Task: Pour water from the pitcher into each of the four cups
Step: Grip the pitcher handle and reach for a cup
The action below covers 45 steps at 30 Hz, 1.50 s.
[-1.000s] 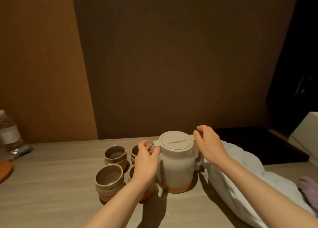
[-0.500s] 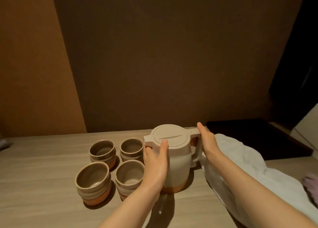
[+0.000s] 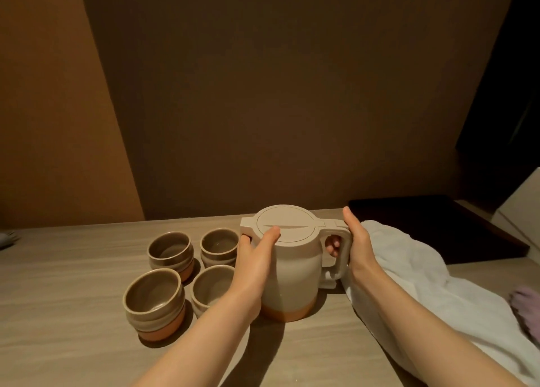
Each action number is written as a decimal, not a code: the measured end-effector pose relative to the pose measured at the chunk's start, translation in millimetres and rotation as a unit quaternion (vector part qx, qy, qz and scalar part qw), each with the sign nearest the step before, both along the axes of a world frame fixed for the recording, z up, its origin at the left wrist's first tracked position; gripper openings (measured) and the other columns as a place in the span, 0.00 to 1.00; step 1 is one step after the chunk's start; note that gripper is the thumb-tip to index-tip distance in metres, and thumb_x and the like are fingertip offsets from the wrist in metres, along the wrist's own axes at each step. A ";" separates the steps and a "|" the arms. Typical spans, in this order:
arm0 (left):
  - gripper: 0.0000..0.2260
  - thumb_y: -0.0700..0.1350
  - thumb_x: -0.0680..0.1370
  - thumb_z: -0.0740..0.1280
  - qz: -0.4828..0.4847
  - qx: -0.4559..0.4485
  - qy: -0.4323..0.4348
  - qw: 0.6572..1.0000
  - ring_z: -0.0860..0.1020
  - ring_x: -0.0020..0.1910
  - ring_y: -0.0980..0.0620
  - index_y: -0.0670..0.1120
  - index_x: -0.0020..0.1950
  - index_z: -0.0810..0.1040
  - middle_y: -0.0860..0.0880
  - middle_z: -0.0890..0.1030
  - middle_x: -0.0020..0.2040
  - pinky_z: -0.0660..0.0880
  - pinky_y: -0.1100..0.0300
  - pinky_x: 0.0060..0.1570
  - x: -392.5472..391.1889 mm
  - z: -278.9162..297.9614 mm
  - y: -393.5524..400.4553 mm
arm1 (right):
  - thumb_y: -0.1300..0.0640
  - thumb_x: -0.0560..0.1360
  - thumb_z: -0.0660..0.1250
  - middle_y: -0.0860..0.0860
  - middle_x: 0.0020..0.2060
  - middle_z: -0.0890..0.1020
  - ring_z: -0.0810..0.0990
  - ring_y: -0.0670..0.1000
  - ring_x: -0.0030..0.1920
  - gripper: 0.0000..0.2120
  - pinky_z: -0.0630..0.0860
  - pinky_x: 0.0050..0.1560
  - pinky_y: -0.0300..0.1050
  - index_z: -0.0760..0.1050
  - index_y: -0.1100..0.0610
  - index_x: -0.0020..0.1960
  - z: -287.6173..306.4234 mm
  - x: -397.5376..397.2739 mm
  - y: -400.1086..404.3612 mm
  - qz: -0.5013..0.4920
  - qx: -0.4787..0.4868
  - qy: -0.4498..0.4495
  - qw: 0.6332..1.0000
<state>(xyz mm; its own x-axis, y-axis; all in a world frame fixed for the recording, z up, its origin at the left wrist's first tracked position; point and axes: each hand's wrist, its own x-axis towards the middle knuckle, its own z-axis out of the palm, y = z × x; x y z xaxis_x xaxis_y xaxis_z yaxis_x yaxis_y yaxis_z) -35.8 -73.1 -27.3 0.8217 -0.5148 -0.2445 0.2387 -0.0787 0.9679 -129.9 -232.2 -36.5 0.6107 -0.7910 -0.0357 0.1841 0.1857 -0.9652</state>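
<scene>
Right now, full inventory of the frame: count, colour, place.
pitcher: 1, beige with orange base, lid on, upright on the table at centre.
cups: 4, grey-brown with orange bases, two-by-two cluster left of the pitcher; contents cannot be told.
white cloth: 1, crumpled, right of the pitcher.
dark tray: 1, near black, far right behind the cloth.
purple item: 1, right edge, cut off, unclear.
table: 1, light wood grain.
left hand: on the pitcher's left side, thumb on the lid edge.
right hand: fingers curled round the pitcher's handle.
</scene>
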 end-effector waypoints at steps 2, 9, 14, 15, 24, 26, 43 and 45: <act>0.33 0.64 0.71 0.67 0.004 -0.003 -0.011 1.000 0.73 0.60 0.50 0.54 0.73 0.65 0.53 0.75 0.65 0.69 0.49 0.60 -1.0 0.5 1.3 | 0.30 0.64 0.66 0.54 0.24 0.74 0.73 0.50 0.23 0.30 0.71 0.27 0.42 0.81 0.58 0.32 -2.7 -1.1 1.7 -0.012 0.010 -0.015 1.000; 0.31 0.65 0.73 0.65 -0.013 -0.027 -0.036 0.999 0.71 0.52 0.59 0.54 0.72 0.68 0.61 0.75 0.61 0.66 0.57 0.53 -13.0 10.4 9.3 | 0.36 0.69 0.66 0.50 0.20 0.74 0.70 0.46 0.18 0.24 0.66 0.18 0.36 0.80 0.57 0.31 9.6 -22.7 16.0 -0.075 -0.034 -0.046 0.996; 0.35 0.68 0.70 0.64 -0.024 -0.046 -0.061 0.997 0.73 0.62 0.53 0.51 0.73 0.69 0.53 0.75 0.68 0.67 0.56 0.54 -21.3 41.2 22.1 | 0.43 0.75 0.65 0.46 0.16 0.68 0.65 0.44 0.16 0.27 0.61 0.18 0.36 0.73 0.52 0.20 57.2 -40.4 30.7 -0.080 -0.075 -0.057 0.992; 0.37 0.69 0.69 0.64 -0.028 -0.055 -0.068 0.996 0.73 0.61 0.53 0.51 0.73 0.69 0.54 0.75 0.68 0.68 0.55 0.55 -23.4 49.0 26.6 | 0.43 0.75 0.65 0.45 0.16 0.67 0.64 0.43 0.16 0.27 0.61 0.18 0.36 0.72 0.52 0.19 66.4 -43.3 35.7 -0.082 -0.073 -0.061 0.992; 0.33 0.73 0.73 0.52 -0.047 -0.049 -0.145 0.987 0.69 0.65 0.52 0.57 0.71 0.71 0.58 0.76 0.64 0.63 0.51 0.60 -32.5 92.4 70.2 | 0.37 0.67 0.67 0.46 0.20 0.72 0.68 0.44 0.21 0.21 0.62 0.22 0.36 0.74 0.52 0.25 124.6 -67.6 84.1 -0.114 -0.047 -0.058 0.991; 0.29 0.70 0.76 0.48 -0.046 -0.043 -0.167 0.984 0.68 0.67 0.53 0.59 0.71 0.70 0.56 0.73 0.69 0.60 0.55 0.59 -32.5 91.6 79.7 | 0.38 0.67 0.67 0.47 0.19 0.70 0.66 0.45 0.20 0.21 0.61 0.21 0.37 0.74 0.53 0.26 127.7 -74.1 91.9 -0.121 -0.039 -0.058 0.990; 0.26 0.41 0.74 0.71 0.113 0.107 -0.235 0.959 0.74 0.64 0.46 0.45 0.70 0.70 0.46 0.76 0.64 0.72 0.51 0.59 -39.8 -26.7 134.1 | 0.41 0.71 0.67 0.45 0.17 0.69 0.65 0.43 0.17 0.20 0.61 0.18 0.34 0.71 0.55 0.29 109.6 -103.7 114.1 -0.144 -0.027 -0.037 0.989; 0.27 0.40 0.72 0.73 0.127 0.108 -0.241 0.956 0.74 0.64 0.46 0.44 0.70 0.70 0.46 0.77 0.63 0.71 0.53 0.59 -45.3 -37.2 127.9 | 0.41 0.71 0.67 0.45 0.17 0.69 0.65 0.43 0.18 0.21 0.61 0.19 0.35 0.70 0.55 0.28 106.5 -104.7 111.7 -0.142 -0.036 -0.035 0.989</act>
<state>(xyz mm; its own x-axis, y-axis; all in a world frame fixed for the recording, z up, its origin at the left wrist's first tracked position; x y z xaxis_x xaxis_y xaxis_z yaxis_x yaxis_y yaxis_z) -81.1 54.8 -64.5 0.9574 -0.2643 0.1161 -0.1935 -0.2889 0.9376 -234.6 -120.5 70.0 0.3622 -0.9300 0.0627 0.2865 0.0471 -0.9569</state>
